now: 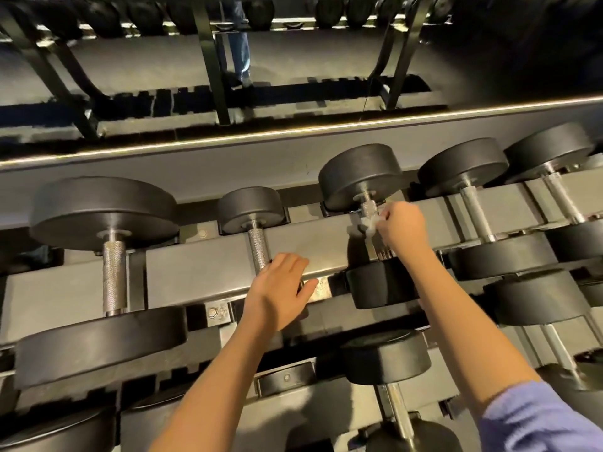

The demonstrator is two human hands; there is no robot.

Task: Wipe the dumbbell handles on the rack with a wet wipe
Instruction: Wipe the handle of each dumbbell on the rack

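Note:
Black dumbbells with knurled steel handles lie side by side on the grey rack [195, 275]. My right hand [404, 228] pinches a small white wet wipe [370, 223] against the handle [368, 208] of the middle dumbbell, just below its far head [360, 174]. My left hand [282, 290] rests with its fingers over the near head of the small dumbbell, hiding that head; this dumbbell's handle [258, 247] runs up from my fingertips. A large dumbbell [112, 272] lies at the left.
More dumbbells [473, 203] fill the rack to the right, and a lower tier holds others [386, 360]. A mirror behind the rack reflects a second rack and a person's legs [239, 44]. My right sleeve [541, 419] is blue.

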